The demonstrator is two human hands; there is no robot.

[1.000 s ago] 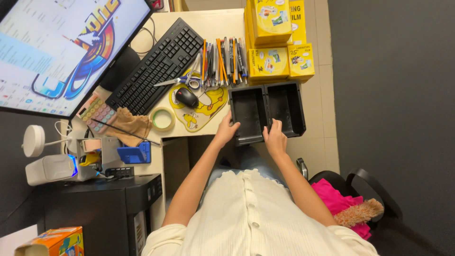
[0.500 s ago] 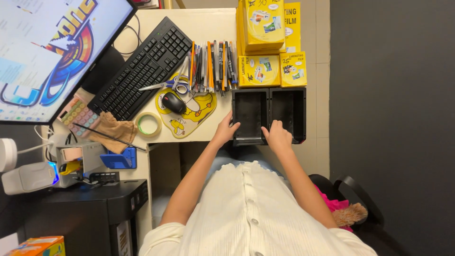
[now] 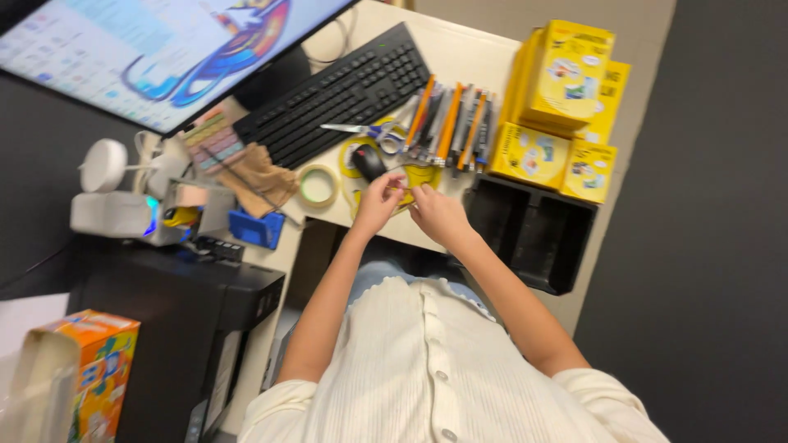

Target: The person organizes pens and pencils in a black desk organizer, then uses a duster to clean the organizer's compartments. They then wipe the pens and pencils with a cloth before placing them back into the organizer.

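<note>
Left hand [image 3: 379, 199] and right hand [image 3: 435, 212] pinch the yellow mouse pad [image 3: 414, 177] together; at three o'clock, a black two-compartment tray [image 3: 533, 230], contents unseen.

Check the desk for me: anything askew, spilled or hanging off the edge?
Nothing spilled or damaged. The black tray sticks out past the desk's near edge beside the right hand. Scissors lie open across the keyboard's corner. Both hands are on the yellow mouse pad.
</note>
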